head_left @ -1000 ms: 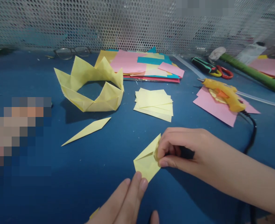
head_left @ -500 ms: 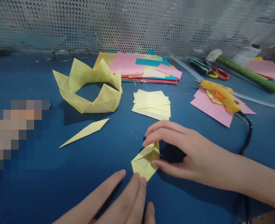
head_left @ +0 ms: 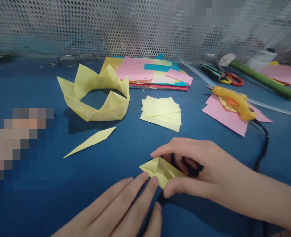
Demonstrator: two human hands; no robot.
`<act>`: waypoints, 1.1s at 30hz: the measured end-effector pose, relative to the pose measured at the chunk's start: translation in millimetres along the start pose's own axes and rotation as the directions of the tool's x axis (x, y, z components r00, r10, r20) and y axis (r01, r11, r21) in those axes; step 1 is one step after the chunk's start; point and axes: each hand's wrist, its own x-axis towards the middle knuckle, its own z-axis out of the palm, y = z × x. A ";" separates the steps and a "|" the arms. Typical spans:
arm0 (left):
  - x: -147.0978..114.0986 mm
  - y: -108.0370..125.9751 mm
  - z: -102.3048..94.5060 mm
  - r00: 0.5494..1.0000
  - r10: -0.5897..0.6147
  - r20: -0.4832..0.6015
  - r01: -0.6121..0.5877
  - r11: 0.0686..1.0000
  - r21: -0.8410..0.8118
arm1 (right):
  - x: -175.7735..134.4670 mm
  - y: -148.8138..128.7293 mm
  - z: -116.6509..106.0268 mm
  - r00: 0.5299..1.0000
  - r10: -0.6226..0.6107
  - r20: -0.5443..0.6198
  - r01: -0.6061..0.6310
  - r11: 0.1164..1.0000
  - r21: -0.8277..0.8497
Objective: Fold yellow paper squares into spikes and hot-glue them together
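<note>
A partly folded yellow paper [head_left: 163, 169] lies on the blue table in front of me, its flaps standing a little up from its base. My left hand [head_left: 125, 205] is open, its fingers stretched out, with two fingertips pressing the paper's near left edge. From the right, my right hand [head_left: 197, 168] curls around the paper, thumb at its near side and index finger over its far side; some fingers are partly hidden behind. Beyond them lie a stack of pale yellow paper pieces [head_left: 161, 112], a narrow folded yellow strip [head_left: 93, 141] and a pointed yellow paper crown [head_left: 105, 110].
A yellow glue gun [head_left: 236, 102] rests on pink paper [head_left: 236, 125], its black cord [head_left: 261, 154] running toward my right arm. Scissors [head_left: 235, 79], a green stick [head_left: 266, 80] and coloured sheets [head_left: 135, 69] lie farther back. A pixelated patch [head_left: 14, 141] covers something at left.
The folded paper's flaps have shifted and it now stretches more to the right. My right hand has come lower, its thumb nearer me. My left fingers have moved slightly up the paper.
</note>
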 end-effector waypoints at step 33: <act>10.2 -4.2 0.5 0.999 -0.052 -0.001 0.052 0.997 -0.052 | 7.6 -1.4 20.6 0.982 0.000 -0.190 -0.006 1.000 -0.028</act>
